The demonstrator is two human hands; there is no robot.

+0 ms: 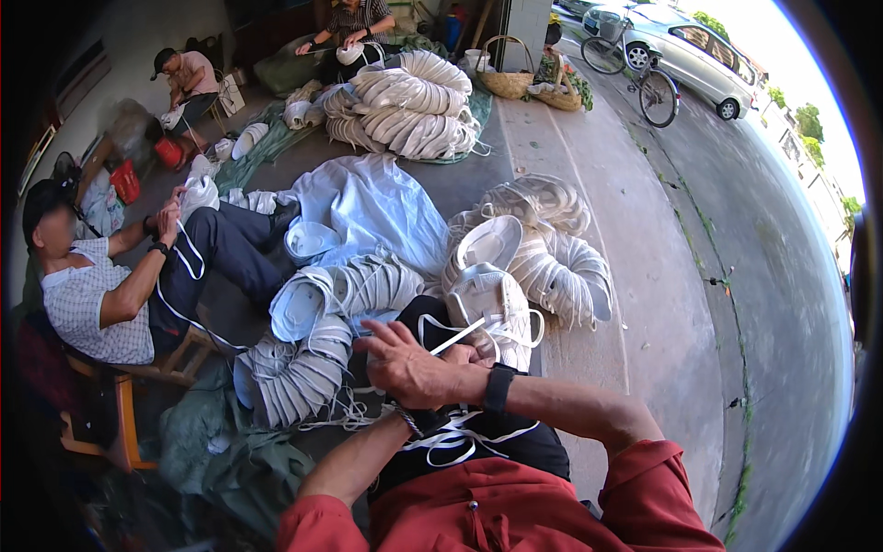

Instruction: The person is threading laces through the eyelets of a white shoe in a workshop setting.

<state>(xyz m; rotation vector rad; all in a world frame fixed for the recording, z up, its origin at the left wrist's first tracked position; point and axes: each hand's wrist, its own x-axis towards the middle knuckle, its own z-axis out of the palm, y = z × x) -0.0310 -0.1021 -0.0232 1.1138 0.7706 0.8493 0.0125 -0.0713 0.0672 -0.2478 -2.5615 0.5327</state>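
A white canvas shoe (486, 299) rests over my lap, its looped laces hanging at the right side. My left hand (466, 354) is closed at the near end of this shoe, partly hidden by the other arm. Crossing over it, my right hand (405, 370) is drawn out to the left, with its fingers bent. A white shoelace (458, 338) runs taut from the shoe to this hand; the exact pinch is hidden. More loose white laces (467, 436) lie across the dark cloth on my lap.
Curved stacks of white shoes (299, 368) lie left and ahead, beside a pale blue cloth (377, 207). A co-worker (106, 285) sits at the left; two more work farther back near a large shoe pile (405, 101). Baskets (506, 83), a bicycle (655, 92) and a car (699, 60) stand beyond.
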